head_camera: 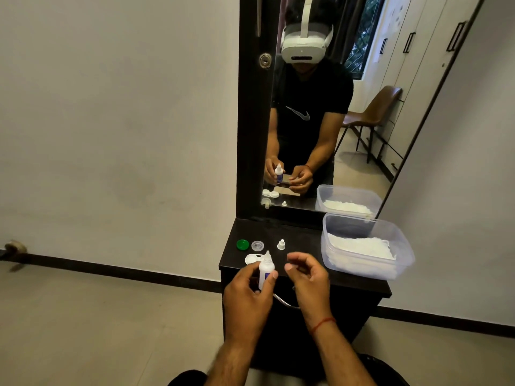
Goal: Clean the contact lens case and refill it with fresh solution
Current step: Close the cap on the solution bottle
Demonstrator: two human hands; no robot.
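Over on the dark matte dresser top (pixel 303 232), head view: the left hand (pixel 248 291) is wrapped around a small white plastic solution bottle (pixel 266 270), holding it upright with its tapered nozzle uncovered and pointing up. A bit of blue label shows between the fingers. The right hand (pixel 306 277) hangs just beside the bottle, not touching it, with its fingers loosely curled and the thumb near the index finger. Nothing I can see is held in it. A thin red thread (pixel 323 324) circles that wrist.

The white lens case (pixel 252 259) lies flat on the top right behind the bottle, partly hidden by the left hand. Its two round screw lids sit just behind it, side by side: a glossy green lid (pixel 242 244) and a clear lid (pixel 257 245). The little cone-shaped white bottle cap (pixel 281 244) stands a bit further right.

Off to the right there's a translucent rounded-rectangle plastic tub (pixel 348 225) with crumpled white tissues (pixel 362 247) inside. The dark-framed mirror (pixel 362 149) behind it reflects the whole setup.
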